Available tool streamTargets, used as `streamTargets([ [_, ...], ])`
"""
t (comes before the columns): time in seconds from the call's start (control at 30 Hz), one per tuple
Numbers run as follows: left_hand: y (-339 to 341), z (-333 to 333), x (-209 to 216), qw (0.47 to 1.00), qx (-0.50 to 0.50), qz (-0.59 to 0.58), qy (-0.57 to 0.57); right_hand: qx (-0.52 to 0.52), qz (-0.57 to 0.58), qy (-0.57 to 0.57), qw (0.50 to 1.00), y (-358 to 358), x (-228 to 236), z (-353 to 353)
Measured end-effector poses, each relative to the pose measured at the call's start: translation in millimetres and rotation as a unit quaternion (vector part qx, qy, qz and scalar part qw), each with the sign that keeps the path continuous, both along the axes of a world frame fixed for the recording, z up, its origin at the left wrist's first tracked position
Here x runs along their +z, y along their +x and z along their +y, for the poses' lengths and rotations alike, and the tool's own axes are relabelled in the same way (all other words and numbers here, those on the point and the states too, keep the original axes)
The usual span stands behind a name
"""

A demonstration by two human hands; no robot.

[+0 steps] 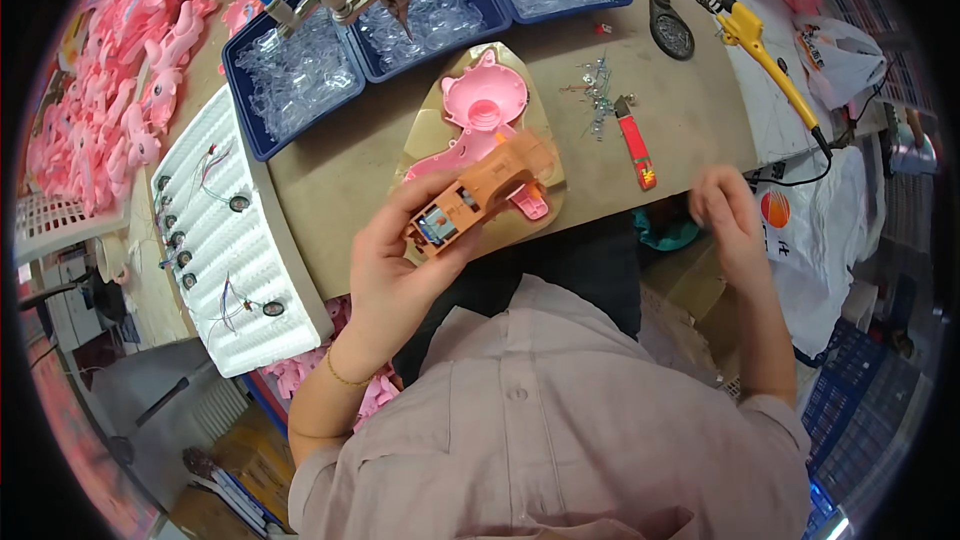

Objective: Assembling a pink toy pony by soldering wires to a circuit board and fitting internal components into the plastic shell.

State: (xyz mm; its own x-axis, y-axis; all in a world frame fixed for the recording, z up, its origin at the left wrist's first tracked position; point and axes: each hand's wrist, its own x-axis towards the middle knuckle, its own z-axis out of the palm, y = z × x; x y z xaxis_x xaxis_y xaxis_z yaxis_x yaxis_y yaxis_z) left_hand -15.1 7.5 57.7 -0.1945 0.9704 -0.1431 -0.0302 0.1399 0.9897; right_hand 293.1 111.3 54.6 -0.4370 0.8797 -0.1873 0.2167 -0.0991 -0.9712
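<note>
1 white tray point(282, 258) lay left of the gold board point(425, 130), 3 blue bins point(308, 120) beyond it. My left hand point(388, 262) gripped 1 orange casing point(490, 183) over the board's near end. Right of it lay 1 red cutter point(634, 145), then my right hand point(727, 208), blurred, half-curled; I cannot tell if it held anything.
</note>
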Motion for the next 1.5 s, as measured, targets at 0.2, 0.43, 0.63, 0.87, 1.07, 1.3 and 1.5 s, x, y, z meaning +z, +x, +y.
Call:
streamTargets([
  [0.2,-6,11,-3,0.994,-0.003,-0.105,-0.012,0.332,-0.675,0.280,0.597,192,-113,-117],
  [0.43,-3,4,-12,0.996,-0.051,-0.025,0.075,0.084,-0.190,0.216,0.954,-9,11,-9],
  [0.63,0,-9,2,0.991,-0.076,-0.004,0.106,0.266,0.047,0.290,0.918,-98,37,25],
  [0.87,-7,-18,-4,0.996,-0.054,0.054,0.042,0.315,0.016,0.315,0.895,-118,32,33],
  [1.07,25,-4,-13,0.989,0.075,0.095,0.089,0.275,0.080,0.112,0.951,-125,3,52],
  [1.3,25,12,-44,0.877,0.107,0.448,0.134,0.218,-0.135,0.223,0.941,-126,-25,55],
  [1.5,-9,-22,-30,0.887,0.098,0.399,0.209,0.117,-0.081,0.202,0.969,-94,-34,48],
])
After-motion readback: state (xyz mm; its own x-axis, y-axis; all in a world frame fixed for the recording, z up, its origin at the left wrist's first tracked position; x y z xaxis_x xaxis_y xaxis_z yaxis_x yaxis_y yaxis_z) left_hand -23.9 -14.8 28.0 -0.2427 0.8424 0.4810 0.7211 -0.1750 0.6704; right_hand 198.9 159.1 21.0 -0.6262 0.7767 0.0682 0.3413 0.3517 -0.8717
